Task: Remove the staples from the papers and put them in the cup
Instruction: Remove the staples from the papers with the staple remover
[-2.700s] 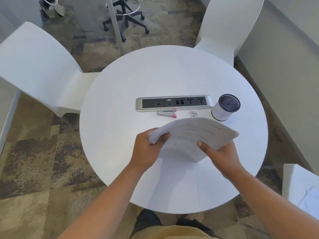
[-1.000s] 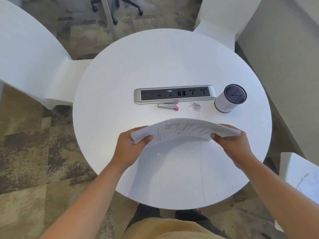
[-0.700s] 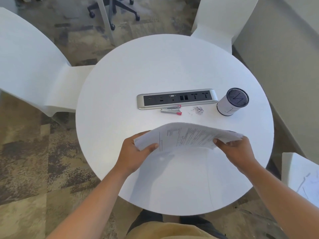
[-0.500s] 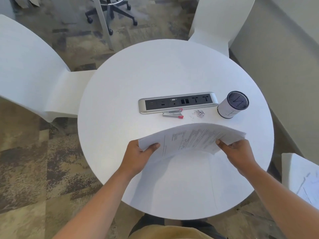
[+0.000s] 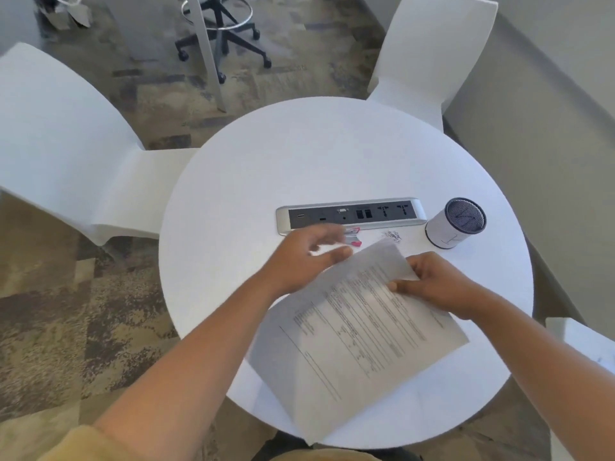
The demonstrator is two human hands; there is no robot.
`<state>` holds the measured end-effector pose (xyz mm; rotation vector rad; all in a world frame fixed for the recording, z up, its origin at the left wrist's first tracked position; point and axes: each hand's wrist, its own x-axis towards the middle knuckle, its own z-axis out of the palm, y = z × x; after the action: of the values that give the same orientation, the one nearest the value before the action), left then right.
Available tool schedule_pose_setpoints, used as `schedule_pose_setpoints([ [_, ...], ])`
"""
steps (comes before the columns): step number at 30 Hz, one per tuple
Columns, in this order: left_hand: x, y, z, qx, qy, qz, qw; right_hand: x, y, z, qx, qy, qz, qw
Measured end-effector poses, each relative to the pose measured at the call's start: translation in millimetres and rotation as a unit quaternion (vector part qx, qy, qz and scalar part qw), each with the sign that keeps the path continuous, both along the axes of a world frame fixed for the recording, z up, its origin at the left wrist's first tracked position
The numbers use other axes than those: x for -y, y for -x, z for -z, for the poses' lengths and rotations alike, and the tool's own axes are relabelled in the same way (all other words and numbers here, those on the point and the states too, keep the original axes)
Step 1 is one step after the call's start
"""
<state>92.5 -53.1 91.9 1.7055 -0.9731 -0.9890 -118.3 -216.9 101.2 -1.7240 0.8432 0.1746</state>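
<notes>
The stack of printed papers lies tilted over the near part of the round white table, its near corner past the table's edge. My right hand pinches the papers' far corner. My left hand hovers open and blurred just above the pink-tipped staple remover, partly covering it. A small heap of loose staples lies to the remover's right. The white cup with a dark mesh top stands at the right, apart from both hands.
A silver power-socket strip is set into the table behind the remover. White chairs stand at the left, at the back right and at the near right. A wheeled stool stands beyond the table.
The papers have come down from the air onto the table. My left hand has let go of them and moved forward to the staple remover. My right hand still holds their far corner.
</notes>
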Motion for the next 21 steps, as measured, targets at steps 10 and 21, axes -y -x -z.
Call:
schedule_pose_setpoints([
  [10, 16, 23, 36, -0.047, -0.002, -0.159, 0.986, 24, -62, 30, -0.059, -0.020, -0.145, 0.987],
  [21, 25, 16, 86, -0.134, -0.010, -0.307, 0.942, 60, -100, 74, -0.028, 0.055, -0.040, 0.997],
])
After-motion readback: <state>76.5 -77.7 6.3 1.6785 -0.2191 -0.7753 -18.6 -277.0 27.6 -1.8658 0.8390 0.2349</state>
